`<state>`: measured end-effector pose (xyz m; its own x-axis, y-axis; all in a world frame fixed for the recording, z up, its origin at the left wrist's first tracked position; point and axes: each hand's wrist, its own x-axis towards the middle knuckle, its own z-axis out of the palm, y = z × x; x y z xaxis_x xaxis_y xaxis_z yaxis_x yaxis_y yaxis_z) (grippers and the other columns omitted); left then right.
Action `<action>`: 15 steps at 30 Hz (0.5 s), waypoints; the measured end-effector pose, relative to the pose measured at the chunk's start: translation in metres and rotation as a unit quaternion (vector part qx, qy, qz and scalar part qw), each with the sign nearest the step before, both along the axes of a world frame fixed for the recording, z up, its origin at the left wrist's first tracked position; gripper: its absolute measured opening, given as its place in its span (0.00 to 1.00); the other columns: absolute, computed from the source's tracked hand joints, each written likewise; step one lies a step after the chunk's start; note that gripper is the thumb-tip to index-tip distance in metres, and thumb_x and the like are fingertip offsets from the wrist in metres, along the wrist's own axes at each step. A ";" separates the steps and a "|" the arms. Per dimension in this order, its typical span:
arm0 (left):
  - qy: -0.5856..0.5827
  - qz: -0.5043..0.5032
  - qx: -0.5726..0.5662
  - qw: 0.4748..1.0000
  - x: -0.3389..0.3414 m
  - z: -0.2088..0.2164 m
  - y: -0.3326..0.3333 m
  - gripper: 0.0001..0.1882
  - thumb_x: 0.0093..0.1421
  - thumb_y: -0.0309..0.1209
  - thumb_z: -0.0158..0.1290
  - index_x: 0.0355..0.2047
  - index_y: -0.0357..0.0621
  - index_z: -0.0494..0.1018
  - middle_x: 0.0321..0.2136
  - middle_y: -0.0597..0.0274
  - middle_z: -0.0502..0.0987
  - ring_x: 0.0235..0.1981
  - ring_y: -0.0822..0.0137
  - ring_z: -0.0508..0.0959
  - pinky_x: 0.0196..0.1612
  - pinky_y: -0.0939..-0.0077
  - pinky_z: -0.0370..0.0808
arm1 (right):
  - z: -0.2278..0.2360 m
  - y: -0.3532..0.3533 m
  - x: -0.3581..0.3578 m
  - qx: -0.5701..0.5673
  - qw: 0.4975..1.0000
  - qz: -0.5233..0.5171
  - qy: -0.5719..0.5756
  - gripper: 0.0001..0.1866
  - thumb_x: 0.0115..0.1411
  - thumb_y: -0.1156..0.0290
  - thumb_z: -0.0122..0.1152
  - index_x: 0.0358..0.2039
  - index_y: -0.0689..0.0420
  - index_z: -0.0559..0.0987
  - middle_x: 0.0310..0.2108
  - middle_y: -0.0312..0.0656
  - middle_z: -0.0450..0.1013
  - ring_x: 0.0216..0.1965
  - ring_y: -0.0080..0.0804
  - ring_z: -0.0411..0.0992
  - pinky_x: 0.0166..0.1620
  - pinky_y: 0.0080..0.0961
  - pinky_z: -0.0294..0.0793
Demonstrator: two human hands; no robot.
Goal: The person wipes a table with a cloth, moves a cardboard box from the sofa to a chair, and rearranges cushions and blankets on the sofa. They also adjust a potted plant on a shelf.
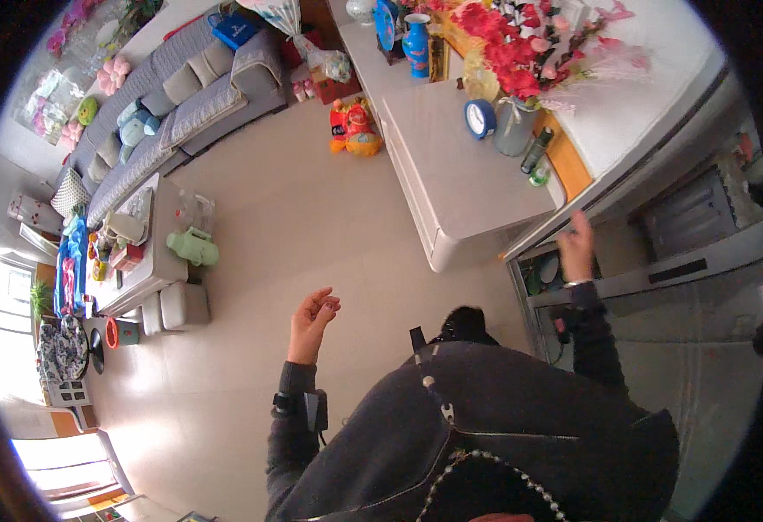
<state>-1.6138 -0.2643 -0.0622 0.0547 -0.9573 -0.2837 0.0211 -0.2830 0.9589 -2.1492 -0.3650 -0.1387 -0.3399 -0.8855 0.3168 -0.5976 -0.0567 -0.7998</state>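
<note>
Fingers (319, 301) of the left hand (311, 327) are being held half curled, empty; the right hand (578, 250) is being held partly open, seemingly empty, near the cabinet (455, 196); perhaps reaching is being done, with closing being needed to grip

A pale-framed glass door (686, 339) with a dark, elongated strip (678, 271) stands at right.

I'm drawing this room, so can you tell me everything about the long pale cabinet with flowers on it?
The cabinet is long, pale and smooth, with a flat top and a rounded near corner. Seams show on its front. I can't tell its material. It stands by the wall, holding a blue vase, a clear vase of flowers, a blue round thing and a green bottle.
</note>
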 end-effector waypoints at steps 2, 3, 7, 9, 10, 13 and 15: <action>-0.005 0.016 0.005 1.000 0.011 -0.003 -0.008 0.18 0.63 0.27 0.48 0.52 0.36 0.67 0.42 0.55 0.76 0.44 0.67 0.76 0.49 0.75 0.72 | -0.029 -0.024 0.063 0.058 0.987 0.116 0.094 0.31 0.54 0.71 0.56 0.58 0.64 0.62 0.55 0.55 0.62 0.56 0.49 0.62 0.60 0.34 0.60; -0.002 -0.002 0.000 1.000 0.013 -0.007 -0.014 0.17 0.63 0.27 0.48 0.52 0.35 0.67 0.42 0.55 0.76 0.45 0.67 0.76 0.49 0.75 0.72 | -0.040 -0.034 0.084 0.096 0.976 0.118 0.154 0.32 0.54 0.69 0.58 0.58 0.64 0.62 0.56 0.56 0.61 0.58 0.50 0.60 0.60 0.37 0.59; -0.064 -0.007 -0.029 0.998 0.042 -0.014 -0.042 0.16 0.64 0.28 0.47 0.51 0.33 0.68 0.41 0.54 0.77 0.45 0.68 0.76 0.49 0.75 0.72 | -0.080 -0.095 0.158 0.237 0.897 0.183 0.324 0.35 0.51 0.60 0.60 0.56 0.66 0.63 0.59 0.57 0.59 0.59 0.55 0.58 0.61 0.44 0.57; -0.078 0.002 -0.010 0.997 0.062 -0.006 -0.055 0.16 0.64 0.28 0.47 0.50 0.33 0.68 0.41 0.55 0.77 0.45 0.68 0.76 0.49 0.75 0.71 | -0.094 -0.115 0.184 0.321 0.823 0.191 0.429 0.35 0.54 0.55 0.57 0.58 0.63 0.63 0.61 0.51 0.58 0.65 0.50 0.49 0.64 0.52 0.47; -0.090 0.000 -0.006 0.996 0.076 0.002 -0.064 0.16 0.64 0.28 0.47 0.50 0.34 0.69 0.41 0.55 0.77 0.45 0.68 0.76 0.49 0.75 0.72 | -0.095 -0.125 0.194 0.368 0.787 0.222 0.443 0.35 0.54 0.54 0.57 0.58 0.60 0.64 0.61 0.47 0.60 0.66 0.49 0.48 0.64 0.53 0.45; -0.081 0.086 0.016 0.993 0.117 0.022 -0.079 0.15 0.64 0.28 0.47 0.50 0.35 0.69 0.41 0.56 0.77 0.45 0.69 0.76 0.49 0.75 0.72 | -0.100 -0.159 0.245 0.298 0.821 0.314 0.371 0.25 0.53 0.59 0.57 0.50 0.57 0.73 0.49 0.48 0.72 0.59 0.52 0.59 0.60 0.50 0.53; -0.113 0.127 -0.003 0.985 0.139 0.032 -0.081 0.14 0.64 0.27 0.46 0.49 0.35 0.70 0.39 0.57 0.77 0.44 0.70 0.77 0.48 0.76 0.72 | -0.091 -0.188 0.286 0.268 0.833 0.392 0.283 0.19 0.55 0.62 0.54 0.44 0.58 0.78 0.41 0.48 0.76 0.48 0.51 0.69 0.52 0.44 0.66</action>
